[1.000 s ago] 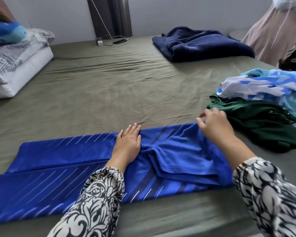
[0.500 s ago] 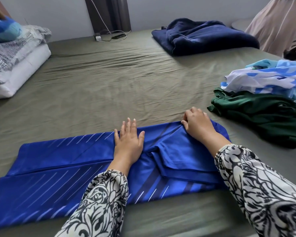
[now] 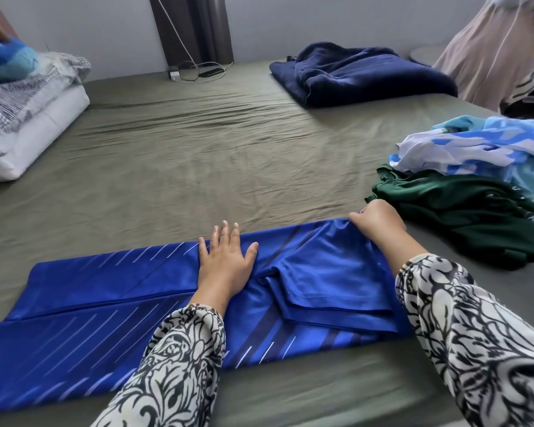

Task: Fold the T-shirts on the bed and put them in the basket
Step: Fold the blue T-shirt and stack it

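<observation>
Blue shirt lies flat across the lower half of the frame on the bed, folded lengthwise into a long strip, white diagonal stripes showing, a sleeve doubled over at its right end. Left hand at lower centre, palm down, fingers straight and spread, pressing flat on the shirt's middle by the upper edge. Right hand at centre right, fingers curled, gripping the shirt's upper right corner, cloth bunched under the fingers. Both arms in black-and-white patterned sleeves.

Green shirt crumpled at right of frame, just beside the right hand; cannot tell if touching. Light blue and white shirts heaped on top of it, toward the right edge. Navy blanket folded at upper centre-right on the bed. Pillows stacked at upper left. Cables at upper centre by the wall. Pink cloth at upper right corner; blurred, can't tell what it is.
</observation>
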